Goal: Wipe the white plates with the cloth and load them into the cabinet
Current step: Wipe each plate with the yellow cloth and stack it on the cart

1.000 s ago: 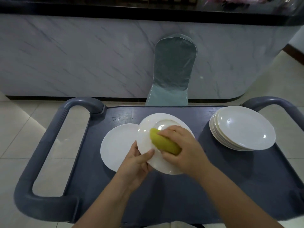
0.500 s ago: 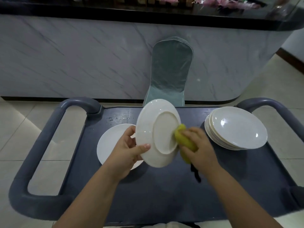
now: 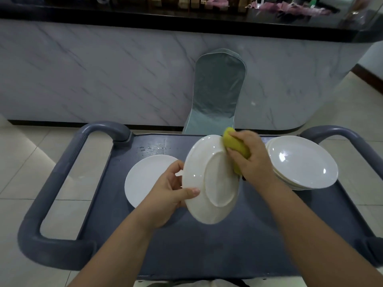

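Observation:
My left hand [image 3: 169,193] grips a white plate [image 3: 209,183] by its left rim, tilted up on edge with its underside facing me. My right hand [image 3: 251,160] holds a yellow cloth [image 3: 234,143] pressed against the plate's upper right rim. A single white plate [image 3: 145,177] lies flat on the cart behind my left hand. A stack of white plates [image 3: 302,162] sits at the right of the cart top. No cabinet is in view.
The plates rest on a dark blue-grey cart [image 3: 186,245] with looped handles at the left [image 3: 56,183] and right [image 3: 342,135]. A covered chair [image 3: 217,90] stands behind the cart against a marble-look counter [image 3: 103,69]. Tiled floor surrounds the cart.
The plate was turned from face up to underside toward me and raised on edge. My right hand with the cloth slid from the plate's middle to its upper right rim.

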A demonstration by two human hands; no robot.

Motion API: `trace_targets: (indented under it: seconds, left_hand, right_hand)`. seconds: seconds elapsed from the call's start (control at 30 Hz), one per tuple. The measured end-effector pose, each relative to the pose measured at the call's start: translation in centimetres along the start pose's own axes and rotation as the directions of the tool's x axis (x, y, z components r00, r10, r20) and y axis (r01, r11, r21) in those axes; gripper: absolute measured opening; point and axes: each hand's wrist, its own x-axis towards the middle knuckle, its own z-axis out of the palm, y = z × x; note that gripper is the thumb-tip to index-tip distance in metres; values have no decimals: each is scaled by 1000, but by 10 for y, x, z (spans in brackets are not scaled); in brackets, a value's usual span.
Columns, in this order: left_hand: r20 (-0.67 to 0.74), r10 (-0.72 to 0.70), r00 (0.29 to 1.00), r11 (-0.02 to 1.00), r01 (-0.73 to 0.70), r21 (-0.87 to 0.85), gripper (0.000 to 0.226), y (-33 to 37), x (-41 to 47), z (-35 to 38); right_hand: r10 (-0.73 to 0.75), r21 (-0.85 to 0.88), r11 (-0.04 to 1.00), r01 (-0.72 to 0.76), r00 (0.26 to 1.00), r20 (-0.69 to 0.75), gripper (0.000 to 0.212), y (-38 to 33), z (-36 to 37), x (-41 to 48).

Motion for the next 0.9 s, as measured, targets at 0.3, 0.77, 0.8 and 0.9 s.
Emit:
trace_targets:
  seconds: [0.3, 0.77, 0.8, 0.9]
  left_hand:
    - [-44, 33, 999, 999, -31, 43, 36, -1, -5, 0]
    - [-171, -40, 985, 937, -22, -348, 44, 7, -3, 1]
    - [-210, -58, 976, 909, -35, -415, 45, 3, 1, 1]
    - [-329, -131, 935, 846, -68, -529, 37, -12, 20, 13]
  right_hand:
    - [-164, -116, 976, 185, 972, 168, 41, -34, 7, 22]
    - [138, -37, 990, -133, 960, 246, 33, 18, -25, 15]
    - [144, -88, 988, -129, 971, 190, 34, 22, -27, -4]
    - [23, -90, 996, -19, 999, 37, 30, 7, 8, -56]
